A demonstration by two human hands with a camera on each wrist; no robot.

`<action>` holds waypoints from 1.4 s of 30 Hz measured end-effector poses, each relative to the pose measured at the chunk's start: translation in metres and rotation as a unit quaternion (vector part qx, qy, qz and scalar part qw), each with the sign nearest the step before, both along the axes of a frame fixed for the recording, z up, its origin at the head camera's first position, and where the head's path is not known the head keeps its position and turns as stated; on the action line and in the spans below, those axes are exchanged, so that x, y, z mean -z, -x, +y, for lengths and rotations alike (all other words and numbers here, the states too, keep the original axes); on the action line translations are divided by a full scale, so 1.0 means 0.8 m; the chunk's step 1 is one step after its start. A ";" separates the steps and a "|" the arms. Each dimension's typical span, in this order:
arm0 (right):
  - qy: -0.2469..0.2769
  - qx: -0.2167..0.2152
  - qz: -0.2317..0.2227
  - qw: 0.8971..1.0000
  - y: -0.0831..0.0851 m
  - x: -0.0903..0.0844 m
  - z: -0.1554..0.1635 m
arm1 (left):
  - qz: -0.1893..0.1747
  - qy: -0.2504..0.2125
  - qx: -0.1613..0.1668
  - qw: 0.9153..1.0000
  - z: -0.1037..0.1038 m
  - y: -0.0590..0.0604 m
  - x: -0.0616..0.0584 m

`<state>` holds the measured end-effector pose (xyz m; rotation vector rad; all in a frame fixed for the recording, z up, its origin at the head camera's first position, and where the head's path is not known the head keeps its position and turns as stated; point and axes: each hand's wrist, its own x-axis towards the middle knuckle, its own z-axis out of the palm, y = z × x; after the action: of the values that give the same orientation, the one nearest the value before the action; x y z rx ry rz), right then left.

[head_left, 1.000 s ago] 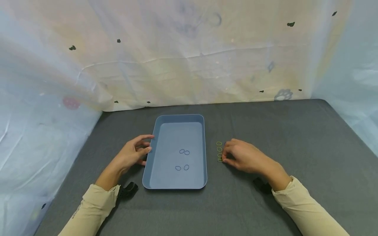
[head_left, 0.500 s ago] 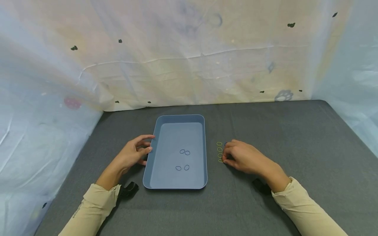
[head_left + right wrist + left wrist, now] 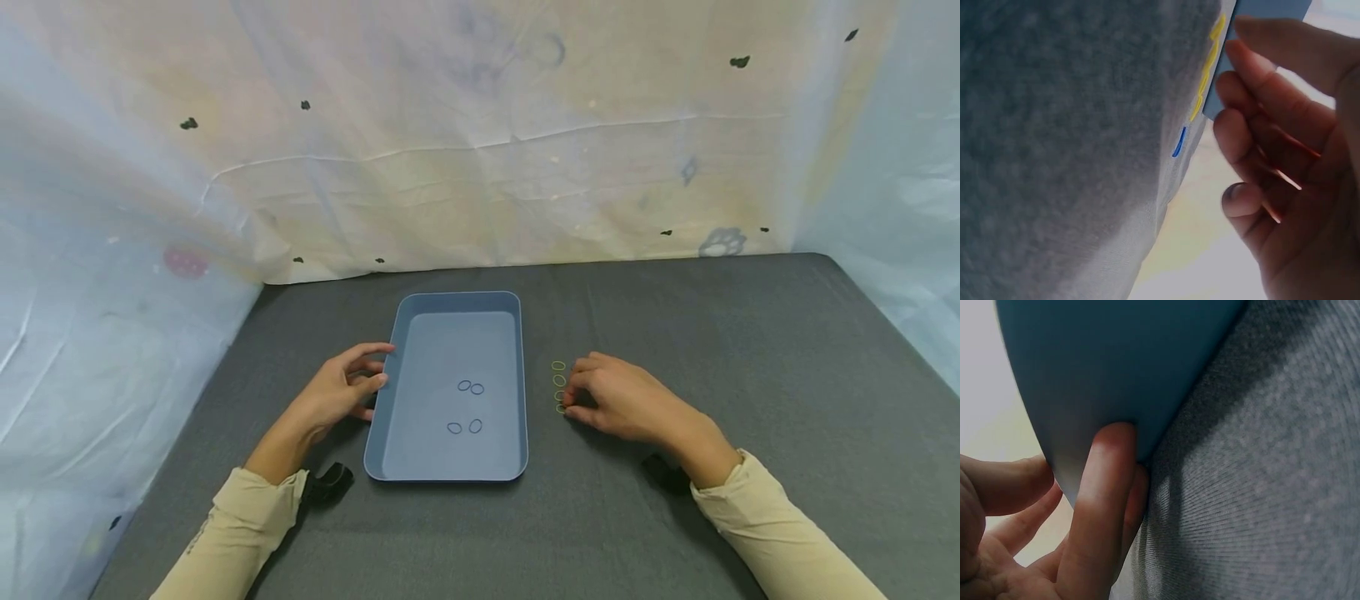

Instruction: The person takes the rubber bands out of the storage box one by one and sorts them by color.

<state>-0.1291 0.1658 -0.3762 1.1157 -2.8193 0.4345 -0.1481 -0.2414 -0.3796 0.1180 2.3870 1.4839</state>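
My left hand [image 3: 347, 385] is at the left side of the blue tray [image 3: 517, 375]. In the left wrist view its fingers lie against the tray's outer wall and the thumb touches the rim. Inside the tray lie several thin dark blue rubber bands [image 3: 470, 426]. To the tray's right, several yellow rubber bands [image 3: 558, 366] form a column on the cloth. My right hand [image 3: 618, 396] is loosely curved beside the lowest ones, thumb and index fingertip close together; nothing visible lies between them. The right wrist view also shows a blue rubber band [image 3: 1179, 142] on the cloth.
Dark grey cloth [image 3: 712, 350] covers the table. A pale patterned sheet [image 3: 480, 192] hangs along its back edge, with light blue sheeting [image 3: 127, 333] at the sides. Dark straps [image 3: 327, 486] show below the wrists.
The lowest yellow rubber band, squared off at my right fingertips a second ago, now looks rounder. My right fingers have shifted slightly; the left hand and tray stay in place.
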 end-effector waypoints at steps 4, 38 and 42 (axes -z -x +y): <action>0.004 -0.005 0.003 1.000 0.000 -0.004 -0.002 | 0.000 -0.004 0.003 1.000 0.001 0.000 0.001; 0.020 -0.041 -0.022 0.999 0.037 -0.031 -0.094 | -0.008 -0.020 0.009 1.000 0.002 0.010 0.006; 0.011 -0.047 -0.025 0.999 0.042 -0.025 -0.100 | -0.018 -0.032 0.014 0.999 0.000 0.010 0.008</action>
<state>-0.1629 0.0854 -0.3565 1.2544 -2.8057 0.5082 -0.1564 -0.2412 -0.3857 0.1366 2.3020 1.5367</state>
